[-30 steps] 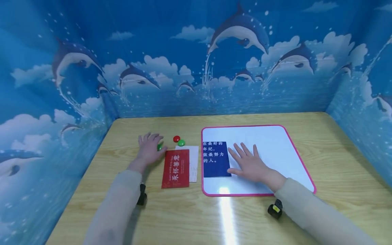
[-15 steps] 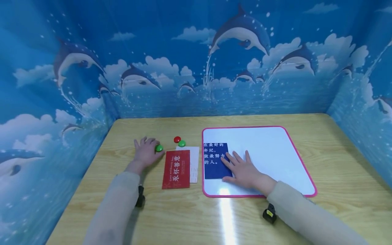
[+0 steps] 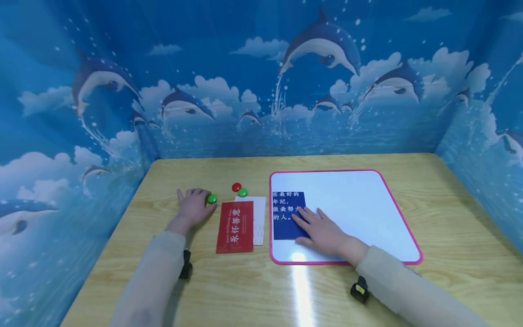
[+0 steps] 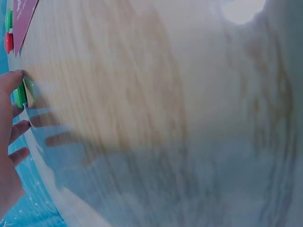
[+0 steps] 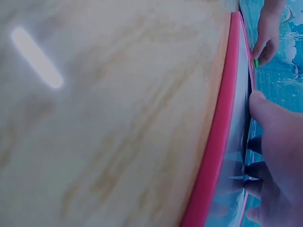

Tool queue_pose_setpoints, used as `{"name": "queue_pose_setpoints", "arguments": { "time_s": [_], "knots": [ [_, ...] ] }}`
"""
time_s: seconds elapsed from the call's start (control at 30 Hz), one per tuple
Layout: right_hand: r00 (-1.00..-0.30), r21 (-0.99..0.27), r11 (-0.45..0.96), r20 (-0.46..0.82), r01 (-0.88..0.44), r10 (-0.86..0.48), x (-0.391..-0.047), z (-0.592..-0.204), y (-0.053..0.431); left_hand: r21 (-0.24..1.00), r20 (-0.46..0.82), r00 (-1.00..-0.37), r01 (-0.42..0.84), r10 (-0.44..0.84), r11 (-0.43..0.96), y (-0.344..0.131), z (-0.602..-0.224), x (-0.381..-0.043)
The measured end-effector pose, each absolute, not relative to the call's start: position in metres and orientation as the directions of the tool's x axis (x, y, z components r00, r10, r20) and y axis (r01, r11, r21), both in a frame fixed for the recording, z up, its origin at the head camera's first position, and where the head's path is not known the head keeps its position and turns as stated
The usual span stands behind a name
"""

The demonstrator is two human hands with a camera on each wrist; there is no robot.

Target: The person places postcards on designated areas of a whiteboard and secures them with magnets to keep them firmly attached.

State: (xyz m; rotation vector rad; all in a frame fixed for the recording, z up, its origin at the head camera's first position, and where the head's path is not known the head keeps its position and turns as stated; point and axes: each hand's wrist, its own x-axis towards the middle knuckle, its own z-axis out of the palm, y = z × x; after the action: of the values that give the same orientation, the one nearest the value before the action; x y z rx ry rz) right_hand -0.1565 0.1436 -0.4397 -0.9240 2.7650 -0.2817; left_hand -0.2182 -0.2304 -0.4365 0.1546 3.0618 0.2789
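Note:
In the head view my left hand [image 3: 192, 206] rests on the table around a round green magnet [image 3: 212, 198], with the thumb and forefinger on either side of it. The left wrist view shows that green magnet [image 4: 20, 96] between the thumb and the other fingers, not clearly gripped. My right hand [image 3: 324, 234] lies with spread, straight fingers on a dark blue card [image 3: 286, 229] with white writing. The card is at the left side of a white board [image 3: 355, 195] with a pink rim. In the right wrist view the fingertips [image 5: 253, 187] touch the card's surface.
Left of the board, a red card [image 3: 234, 227] with white writing partly covers a white card [image 3: 259, 222]. Behind them a red magnet [image 3: 236, 186] and another green magnet [image 3: 243, 192] sit side by side. A dolphin-printed curtain [image 3: 261, 127] surrounds the table [image 3: 253, 290].
My right hand has slid left and nearer, further onto the blue card. My left hand has drawn back slightly to the left, leaving more of the green magnet visible.

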Motion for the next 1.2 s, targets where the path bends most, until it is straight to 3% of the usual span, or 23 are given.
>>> {"name": "queue_pose_setpoints", "arguments": {
  "time_s": [0.83, 1.2],
  "knots": [
    [-0.783, -0.197, 0.790, -0.130, -0.581, -0.608, -0.156, -0.439, 0.146, 0.208, 0.060, -0.994, 0.098, 0.088, 0.973, -0.230, -0.442, -0.223],
    [-0.787, -0.208, 0.791, -0.120, -0.576, -0.605, -0.157, -0.439, 0.144, 0.230, 0.064, -0.990, 0.134, 0.123, 0.964, -0.204, -0.430, -0.229]
  ]
}}
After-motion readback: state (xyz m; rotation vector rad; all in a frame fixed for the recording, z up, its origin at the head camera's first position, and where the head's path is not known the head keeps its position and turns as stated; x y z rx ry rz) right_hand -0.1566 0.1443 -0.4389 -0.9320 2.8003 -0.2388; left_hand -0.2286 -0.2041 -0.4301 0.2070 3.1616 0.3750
